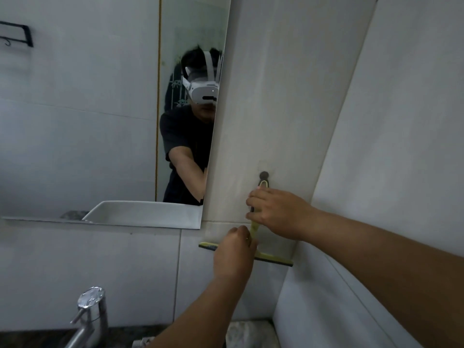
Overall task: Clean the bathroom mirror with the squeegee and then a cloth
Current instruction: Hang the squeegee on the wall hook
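Yellow-green squeegee point(253, 237), hung by its handle loop on a dark wall hook point(264, 176) right of the mirror point(113, 121); blade lowest. Right hand point(278, 213): fingers curled round the handle. Left hand point(234, 252): fingers curled at the handle's base by the blade. Chrome tap point(88, 315) lower left

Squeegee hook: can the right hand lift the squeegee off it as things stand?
Probably yes. The right hand already grips the squeegee handle just under the hook, with bare wall above it. The left hand holds the handle lower down, near the blade, and blocks nothing.
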